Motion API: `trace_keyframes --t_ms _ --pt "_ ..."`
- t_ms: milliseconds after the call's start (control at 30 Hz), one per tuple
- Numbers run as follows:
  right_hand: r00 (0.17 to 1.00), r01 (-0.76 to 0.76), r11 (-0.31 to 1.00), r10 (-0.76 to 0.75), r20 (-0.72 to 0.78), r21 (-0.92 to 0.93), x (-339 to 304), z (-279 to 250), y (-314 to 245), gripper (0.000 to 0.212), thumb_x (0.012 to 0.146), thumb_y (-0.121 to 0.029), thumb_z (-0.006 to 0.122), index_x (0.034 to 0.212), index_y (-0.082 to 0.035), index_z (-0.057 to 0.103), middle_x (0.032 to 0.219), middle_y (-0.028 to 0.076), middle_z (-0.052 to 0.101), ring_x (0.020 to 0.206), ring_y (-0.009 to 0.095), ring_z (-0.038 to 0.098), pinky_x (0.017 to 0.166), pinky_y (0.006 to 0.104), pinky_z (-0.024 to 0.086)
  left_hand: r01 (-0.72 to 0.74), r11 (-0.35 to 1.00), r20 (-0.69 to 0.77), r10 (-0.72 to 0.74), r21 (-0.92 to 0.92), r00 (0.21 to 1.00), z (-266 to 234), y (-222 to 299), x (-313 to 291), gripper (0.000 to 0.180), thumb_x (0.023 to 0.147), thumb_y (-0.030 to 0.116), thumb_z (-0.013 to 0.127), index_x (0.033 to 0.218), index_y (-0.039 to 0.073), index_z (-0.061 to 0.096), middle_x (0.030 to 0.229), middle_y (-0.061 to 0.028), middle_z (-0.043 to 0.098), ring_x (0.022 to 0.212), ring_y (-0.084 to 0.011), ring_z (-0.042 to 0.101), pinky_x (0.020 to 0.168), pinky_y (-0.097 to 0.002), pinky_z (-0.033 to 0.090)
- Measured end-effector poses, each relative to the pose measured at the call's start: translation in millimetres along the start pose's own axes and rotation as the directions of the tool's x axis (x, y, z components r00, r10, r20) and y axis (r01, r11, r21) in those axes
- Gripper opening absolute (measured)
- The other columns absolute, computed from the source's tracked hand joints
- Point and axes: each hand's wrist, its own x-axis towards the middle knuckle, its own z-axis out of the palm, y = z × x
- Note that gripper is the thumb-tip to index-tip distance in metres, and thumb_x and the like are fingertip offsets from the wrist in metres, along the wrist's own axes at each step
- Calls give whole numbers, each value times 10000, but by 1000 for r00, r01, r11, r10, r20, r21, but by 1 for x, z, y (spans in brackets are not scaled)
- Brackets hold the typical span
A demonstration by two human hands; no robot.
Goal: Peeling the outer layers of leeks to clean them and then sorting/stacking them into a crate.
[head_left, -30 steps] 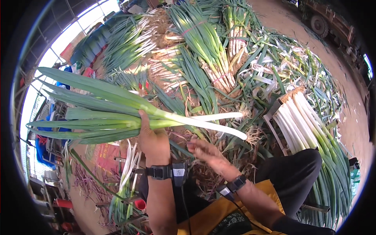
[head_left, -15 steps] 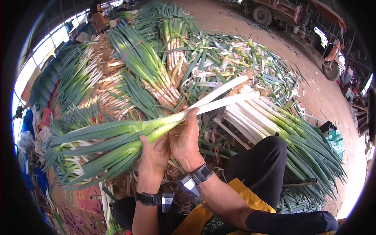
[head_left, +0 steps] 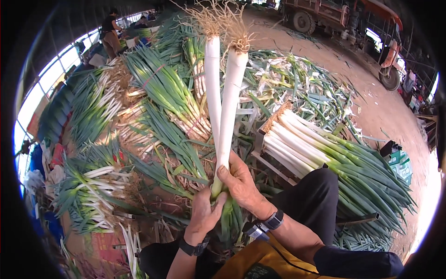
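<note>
Two long green onions (head_left: 228, 102) stand nearly upright before me, with bushy roots at the top and thick white stalks below. My right hand (head_left: 241, 183) is closed round them where white turns to green, its thumb pressed on the nearer stalk. Just lower and to the left, my left hand (head_left: 203, 213) is closed about the green part. The leaves hang below my hands, partly hidden by them. To the right, a large stack of green onions (head_left: 302, 144) lies on a metal frame (head_left: 274, 167), white ends toward me and leaves toward the lower right.
Loose green onions (head_left: 100, 190) lie at the left. A tied bundle (head_left: 160, 83) rests farther off, beside a heap of stripped leaves (head_left: 297, 83). A person (head_left: 110, 35) stands at the back left. A wheeled vehicle (head_left: 325, 16) is parked on the dirt floor at the back right.
The two green onions have swung from lying crosswise, leaves to the left, to upright with roots up. Both hands have moved lower, the right one shifting slightly rightward.
</note>
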Motion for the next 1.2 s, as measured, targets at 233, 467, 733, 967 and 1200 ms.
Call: trace_keyframes --t_ms 233,467,733,967,1200 --pt "989 -107 994 109 -100 27 4 8 6 318 1031 -319 536 1152 -27 567 872 -11 505 823 78 449 734 256 419 75 980 -80 -91 -184 993 -5 -12 1 234 934 184 632 903 -47 649 682 -180 633 648 -283 662 609 -410 480" --pt "982 -177 976 184 -45 126 2 -1 21 368 1062 -347 454 1127 -29 629 736 -35 502 685 60 446 616 239 403 171 941 -62 -197 -293 978 -9 -11 4 302 979 226 595 916 -61 670 742 -113 687 680 -180 652 642 -323 501" --pt "991 -90 996 90 -103 3 13 9 17 352 1059 -286 460 1018 19 630 869 19 562 755 89 481 675 286 434 220 946 82 -206 -239 975 4 -23 8 242 914 172 668 817 -46 631 614 -78 561 577 -155 517 573 -340 427" --pt "982 28 980 -64 -179 -196 4 20 22 305 1040 -288 469 1146 -8 531 846 128 594 780 210 570 723 368 471 84 977 -88 -103 -198 991 16 -25 -2 220 903 133 625 968 -76 604 812 -111 637 759 -155 579 702 -339 475" --pt "973 101 910 -175 -150 -402 -20 21 20 556 962 -220 573 1415 -34 308 1160 286 557 1039 448 576 908 461 456 150 940 -173 -210 -306 962 30 -4 -3 333 958 246 607 1100 -54 590 963 -70 640 893 -161 595 794 -344 490"
